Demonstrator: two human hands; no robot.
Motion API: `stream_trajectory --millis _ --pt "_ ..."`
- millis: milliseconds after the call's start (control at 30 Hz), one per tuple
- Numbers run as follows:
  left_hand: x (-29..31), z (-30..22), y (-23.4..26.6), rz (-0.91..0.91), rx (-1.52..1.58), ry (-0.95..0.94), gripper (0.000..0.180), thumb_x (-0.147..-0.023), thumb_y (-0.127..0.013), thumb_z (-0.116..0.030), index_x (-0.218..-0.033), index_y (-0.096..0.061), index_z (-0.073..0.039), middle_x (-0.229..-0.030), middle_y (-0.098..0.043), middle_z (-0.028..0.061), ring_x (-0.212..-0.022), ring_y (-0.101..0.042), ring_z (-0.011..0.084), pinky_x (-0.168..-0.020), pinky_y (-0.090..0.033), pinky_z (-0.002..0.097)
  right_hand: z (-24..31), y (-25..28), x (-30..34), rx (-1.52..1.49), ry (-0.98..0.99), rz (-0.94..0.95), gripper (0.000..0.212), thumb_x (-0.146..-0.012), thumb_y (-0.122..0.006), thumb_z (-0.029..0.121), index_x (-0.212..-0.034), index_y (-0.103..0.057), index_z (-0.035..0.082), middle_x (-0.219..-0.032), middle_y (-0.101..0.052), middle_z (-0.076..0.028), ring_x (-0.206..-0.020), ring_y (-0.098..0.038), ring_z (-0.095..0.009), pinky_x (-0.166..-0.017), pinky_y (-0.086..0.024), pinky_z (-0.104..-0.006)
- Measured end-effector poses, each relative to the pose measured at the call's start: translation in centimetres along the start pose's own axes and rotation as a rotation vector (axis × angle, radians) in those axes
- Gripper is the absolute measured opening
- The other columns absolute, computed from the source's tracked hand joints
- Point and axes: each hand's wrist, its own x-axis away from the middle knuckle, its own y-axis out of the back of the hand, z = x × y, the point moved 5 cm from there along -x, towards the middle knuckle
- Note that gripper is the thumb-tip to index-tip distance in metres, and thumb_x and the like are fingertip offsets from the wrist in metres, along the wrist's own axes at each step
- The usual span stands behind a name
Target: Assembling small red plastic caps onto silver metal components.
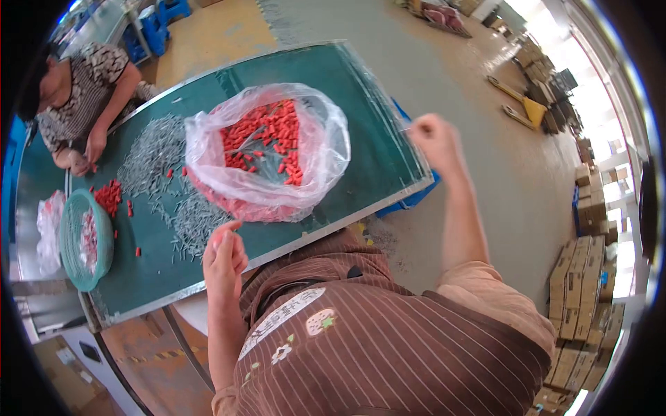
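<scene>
My left hand (225,262) is closed in a pinch just above the table's near edge, beside the grey pieces; a reddish spot shows at its fingertips, too small to name. My right hand (436,139) is raised past the table's right end with its fingers curled in, slightly blurred; what they hold, if anything, is hidden. A clear plastic bag (322,149) stands wide open on the green table (333,76), with many small red cylinders (281,128) inside. Left of it spreads a heap of slender grey pieces (198,222).
A co-worker (90,104) sits at the far left, hands together over the table. Near them are a small pile of red cylinders (108,196), a green basket (105,239) and another plastic bag (48,232). Cartons (579,288) and a yellow pallet jack (533,111) stand at right.
</scene>
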Motion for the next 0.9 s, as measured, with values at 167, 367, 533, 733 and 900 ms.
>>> stream_trajectory --millis 167,367,533,733,900 --pt "-1.6 0.4 -2.6 0.145 0.370 0.124 0.041 -0.097 -0.048 -0.025 -0.127 -0.047 0.002 -0.077 -0.049 0.0014 -0.052 -0.034 0.0055 -0.045 -0.030 0.0215 -3.3 3.6 -1.2 0.209 0.086 -0.263 0.019 -0.085 -0.063 0.016 -0.101 -0.066 0.005 -0.094 -0.068 -0.009 -0.079 -0.063 -0.019 -0.072 -0.049 -0.0305" --pt "-0.5 0.6 -2.5 -0.031 0.450 0.143 0.038 -0.096 -0.053 -0.019 -0.127 -0.049 0.002 -0.092 -0.061 0.0054 -0.063 -0.051 0.0088 -0.048 -0.036 0.0214 10.7 -9.2 3.9 -0.301 0.493 0.303 0.015 -0.083 -0.064 0.006 -0.098 -0.064 0.003 -0.087 -0.064 -0.005 -0.073 -0.057 -0.010 -0.068 -0.047 -0.0248" --pt "0.7 -0.3 0.6 -0.200 0.291 0.079 0.026 -0.093 -0.059 -0.019 -0.109 -0.059 0.000 -0.081 -0.063 0.0039 -0.059 -0.054 0.0082 -0.047 -0.039 0.0212 18.3 -18.4 9.3 -0.567 0.494 0.822 0.020 -0.083 -0.065 0.009 -0.101 -0.063 0.002 -0.089 -0.062 -0.006 -0.075 -0.058 -0.012 -0.066 -0.046 -0.0258" --pt "1.6 -0.6 3.4 -0.335 0.188 -0.013 0.020 -0.092 -0.062 -0.022 -0.094 -0.064 -0.002 -0.067 -0.060 0.0016 -0.049 -0.049 0.0068 -0.044 -0.038 0.0199 21.2 -23.3 13.1 -0.638 0.463 1.025 0.025 -0.083 -0.068 0.012 -0.104 -0.062 0.000 -0.090 -0.064 -0.006 -0.080 -0.060 -0.012 -0.071 -0.048 -0.0259" --pt "1.5 0.8 3.8 -0.342 0.304 -0.019 0.022 -0.092 -0.062 -0.026 -0.090 -0.063 -0.004 -0.061 -0.053 -0.0015 -0.043 -0.041 0.0051 -0.038 -0.029 0.0189 21.1 -24.5 14.1 -0.825 0.221 1.115 0.017 -0.087 -0.065 0.010 -0.100 -0.063 0.000 -0.089 -0.064 -0.002 -0.081 -0.059 -0.009 -0.073 -0.048 -0.0244"
